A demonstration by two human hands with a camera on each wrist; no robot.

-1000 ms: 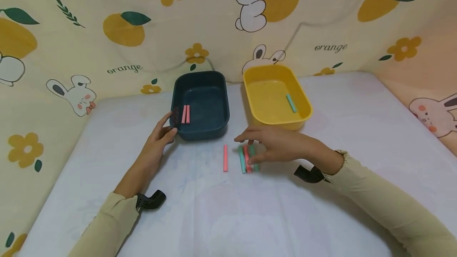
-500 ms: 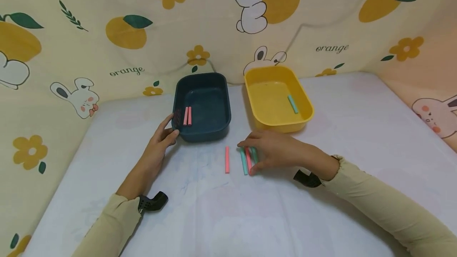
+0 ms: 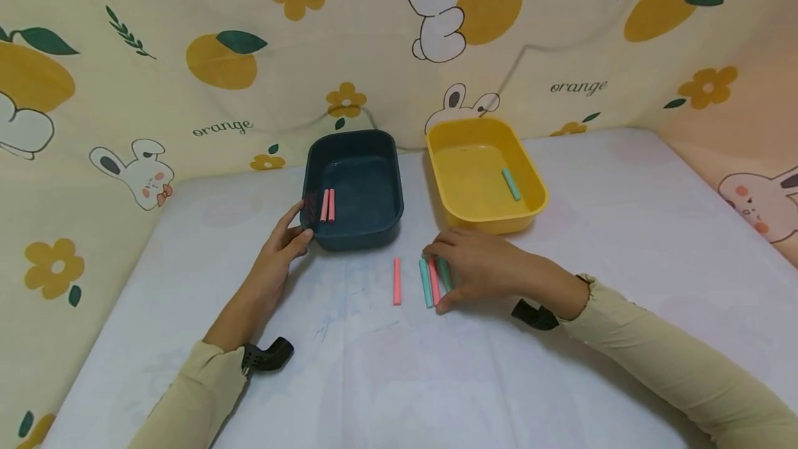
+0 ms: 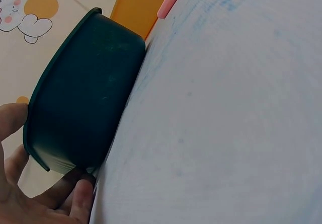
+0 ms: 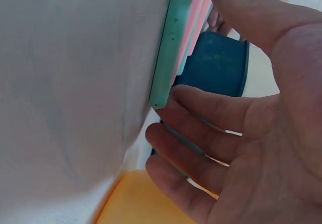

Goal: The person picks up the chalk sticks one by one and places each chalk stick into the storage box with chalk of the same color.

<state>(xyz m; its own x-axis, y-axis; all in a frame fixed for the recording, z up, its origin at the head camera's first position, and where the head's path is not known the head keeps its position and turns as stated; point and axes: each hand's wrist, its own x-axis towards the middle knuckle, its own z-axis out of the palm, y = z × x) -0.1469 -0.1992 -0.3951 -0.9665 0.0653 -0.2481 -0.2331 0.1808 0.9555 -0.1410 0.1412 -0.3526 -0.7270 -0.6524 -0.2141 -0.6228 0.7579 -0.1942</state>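
My right hand (image 3: 483, 265) reaches over a row of chalk sticks, its thumb and index finger at the two ends of a pink chalk stick (image 3: 433, 284). Left of that lies a teal chalk stick (image 3: 426, 284); a green chalk stick (image 5: 172, 45) lies on the other side, partly under the hand in the head view. A separate pink chalk stick (image 3: 397, 283) rests further left. My left hand (image 3: 271, 262) holds the dark blue box (image 4: 85, 88) at its near left corner, fingers against the rim and wall. Inside it are two pink chalk sticks (image 3: 327, 206).
A yellow box (image 3: 492, 220) stands right of the dark blue one, with one teal chalk stick (image 3: 511, 184) in it. Both boxes back onto a patterned cloth (image 3: 374, 19). White cloth (image 3: 399, 380) with faint blue smudges covers the table.
My right hand has lowered onto the row of chalk, and its thumb and index finger have closed in on the ends of the middle pink stick. The left hand keeps its place.
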